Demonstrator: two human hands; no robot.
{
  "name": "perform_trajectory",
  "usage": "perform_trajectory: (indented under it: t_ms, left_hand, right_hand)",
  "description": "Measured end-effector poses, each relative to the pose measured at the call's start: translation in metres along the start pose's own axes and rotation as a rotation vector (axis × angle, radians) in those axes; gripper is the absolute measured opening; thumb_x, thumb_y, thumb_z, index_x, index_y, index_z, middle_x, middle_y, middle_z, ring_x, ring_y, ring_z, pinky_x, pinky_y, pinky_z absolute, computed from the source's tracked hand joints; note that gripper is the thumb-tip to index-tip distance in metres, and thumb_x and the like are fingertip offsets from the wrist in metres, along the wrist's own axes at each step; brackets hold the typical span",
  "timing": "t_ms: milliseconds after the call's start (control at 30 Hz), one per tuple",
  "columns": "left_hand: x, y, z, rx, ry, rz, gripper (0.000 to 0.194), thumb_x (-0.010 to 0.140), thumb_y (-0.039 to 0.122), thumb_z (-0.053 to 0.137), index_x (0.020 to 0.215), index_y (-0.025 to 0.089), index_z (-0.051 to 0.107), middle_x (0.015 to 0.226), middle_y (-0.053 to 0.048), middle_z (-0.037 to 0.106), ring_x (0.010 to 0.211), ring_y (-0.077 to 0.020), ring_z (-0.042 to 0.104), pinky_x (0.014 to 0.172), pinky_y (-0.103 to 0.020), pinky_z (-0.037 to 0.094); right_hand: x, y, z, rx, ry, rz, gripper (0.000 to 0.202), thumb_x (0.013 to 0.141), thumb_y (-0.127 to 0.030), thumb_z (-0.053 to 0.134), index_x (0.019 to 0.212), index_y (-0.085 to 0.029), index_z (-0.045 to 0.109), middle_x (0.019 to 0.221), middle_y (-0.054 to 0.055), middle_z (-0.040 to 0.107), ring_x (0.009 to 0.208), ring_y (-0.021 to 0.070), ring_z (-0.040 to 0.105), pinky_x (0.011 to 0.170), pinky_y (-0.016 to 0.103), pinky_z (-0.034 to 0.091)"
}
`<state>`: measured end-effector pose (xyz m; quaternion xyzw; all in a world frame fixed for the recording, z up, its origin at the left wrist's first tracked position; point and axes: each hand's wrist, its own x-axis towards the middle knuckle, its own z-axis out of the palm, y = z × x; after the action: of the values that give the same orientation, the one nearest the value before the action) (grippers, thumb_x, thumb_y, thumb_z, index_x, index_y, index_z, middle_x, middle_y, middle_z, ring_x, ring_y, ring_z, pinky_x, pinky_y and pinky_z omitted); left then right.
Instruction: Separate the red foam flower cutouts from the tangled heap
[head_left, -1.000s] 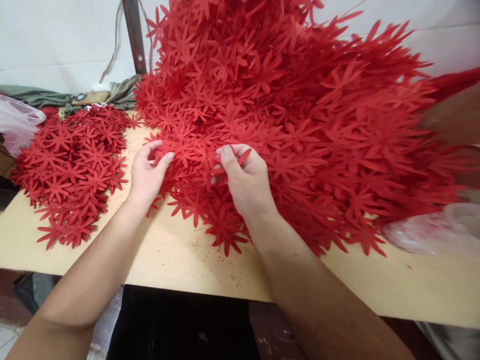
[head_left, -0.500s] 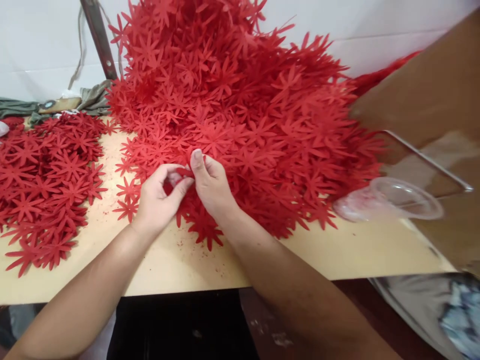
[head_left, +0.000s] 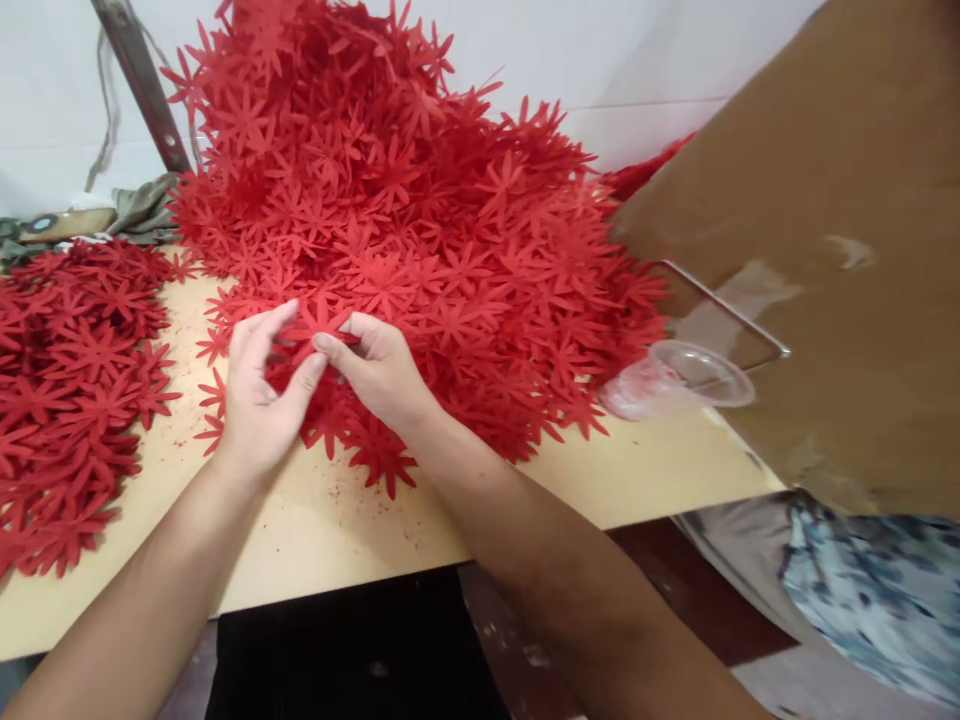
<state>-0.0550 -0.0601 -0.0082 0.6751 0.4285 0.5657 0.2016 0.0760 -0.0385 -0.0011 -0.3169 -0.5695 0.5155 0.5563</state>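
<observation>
A red flower-shaped cutout (head_left: 322,322) with long narrow petals is held just in front of a large heap of similar cutouts (head_left: 450,220). My right hand (head_left: 386,370) pinches its near edge between thumb and bent fingers. On the other side, my left hand (head_left: 259,385) curves loosely around the petals, its thumb tip against the cutout close to my right thumb. The left fingertips partly cover the petals, so how firmly they grip is hard to see. To the left lies a lower pile of red cutouts (head_left: 82,370).
A brown cardboard sheet (head_left: 840,220) leans at the right, with a bent metal rod (head_left: 724,305) against it. Beside it lies a clear plastic cup (head_left: 637,390) on the pale tabletop (head_left: 555,500). Grey-green cloth (head_left: 146,210) and a metal post (head_left: 142,80) stand at the back left.
The view has swung right, so the scene sits further left. The cutout has turned flatter and its petals show. My left fingers have loosened and spread, while the right thumb has come down onto it.
</observation>
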Motion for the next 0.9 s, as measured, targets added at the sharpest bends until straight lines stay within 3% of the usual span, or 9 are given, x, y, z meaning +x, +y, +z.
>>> perform_trajectory:
  t_ms: [100,200,367,467,533,600,700,800,900]
  left_hand:
    - [-0.001,0.001,-0.001,0.153,-0.110,0.174,0.056,0.075,0.028,0.066,0.130,0.025,0.051,0.128,-0.008,0.052,0.121,-0.0209,0.049,0.106,-0.038,0.040]
    - [-0.001,0.000,-0.002,0.161,-0.194,0.184,0.053,0.078,0.021,0.062,0.130,0.025,0.052,0.124,-0.006,0.058,0.116,-0.0180,0.055,0.104,-0.036,0.043]
    - [0.001,0.000,-0.004,-0.040,-0.157,-0.061,0.040,0.074,0.027,0.069,0.113,0.022,0.065,0.110,-0.005,0.068,0.103,-0.0164,0.062,0.098,-0.033,0.047]
    - [0.005,0.002,-0.005,-0.241,-0.056,-0.304,0.037,0.070,0.034,0.072,0.103,0.019,0.067,0.091,-0.003,0.071,0.084,-0.0139,0.065,0.084,-0.030,0.052]
    - [0.008,0.004,-0.006,-0.345,-0.012,-0.401,0.032,0.067,0.037,0.074,0.091,0.018,0.067,0.075,0.000,0.069,0.071,-0.0110,0.062,0.074,-0.026,0.052]
    - [0.010,0.006,-0.007,-0.416,-0.013,-0.440,0.028,0.067,0.040,0.073,0.081,0.017,0.064,0.065,0.002,0.064,0.063,-0.0089,0.059,0.069,-0.024,0.050]
    - [0.012,0.010,-0.007,-0.472,-0.015,-0.473,0.029,0.066,0.043,0.073,0.072,0.017,0.061,0.061,0.004,0.060,0.058,-0.0066,0.055,0.065,-0.021,0.048]
    - [0.012,0.011,-0.006,-0.499,-0.017,-0.476,0.031,0.065,0.043,0.074,0.068,0.016,0.059,0.061,0.005,0.058,0.058,-0.0048,0.053,0.063,-0.019,0.047]
    - [0.011,0.011,-0.005,-0.521,-0.044,-0.485,0.032,0.059,0.041,0.078,0.068,0.016,0.060,0.063,0.005,0.060,0.059,-0.0047,0.054,0.063,-0.018,0.046]
  right_hand:
    - [-0.001,-0.002,0.000,0.014,0.027,0.038,0.044,0.064,-0.057,0.068,0.061,-0.018,0.050,0.054,-0.007,0.043,0.051,0.0045,0.039,0.052,0.023,0.038]
    - [-0.001,-0.001,-0.001,0.059,0.018,0.088,0.048,0.063,-0.059,0.069,0.057,-0.018,0.046,0.050,-0.008,0.039,0.047,0.0031,0.034,0.046,0.021,0.033]
    - [-0.003,0.002,-0.001,0.107,-0.006,0.131,0.054,0.068,-0.071,0.054,0.058,-0.019,0.045,0.049,-0.005,0.044,0.044,0.0052,0.040,0.044,0.022,0.035]
    - [-0.005,0.002,0.000,0.037,0.007,0.047,0.055,0.074,-0.072,0.046,0.059,-0.019,0.048,0.050,-0.004,0.044,0.046,0.0063,0.041,0.045,0.023,0.036]
    - [-0.006,0.002,0.000,-0.046,0.060,-0.031,0.049,0.073,-0.067,0.055,0.062,-0.019,0.049,0.053,-0.005,0.044,0.048,0.0059,0.041,0.047,0.022,0.037]
    - [-0.005,0.006,0.000,-0.098,0.127,-0.088,0.043,0.066,-0.060,0.067,0.070,-0.020,0.052,0.063,-0.004,0.050,0.056,0.0062,0.046,0.053,0.022,0.042]
    - [-0.004,0.015,-0.001,-0.127,0.144,-0.094,0.051,0.058,-0.056,0.074,0.090,-0.021,0.057,0.089,0.002,0.057,0.078,0.0100,0.056,0.067,0.024,0.050]
    - [-0.002,0.022,-0.004,-0.134,0.101,-0.088,0.056,0.061,-0.055,0.074,0.103,-0.022,0.057,0.100,0.005,0.056,0.086,0.0126,0.057,0.073,0.028,0.054]
    - [-0.002,0.023,-0.006,-0.155,0.092,-0.107,0.051,0.064,-0.051,0.073,0.103,-0.022,0.058,0.102,0.006,0.056,0.088,0.0141,0.058,0.077,0.031,0.055]
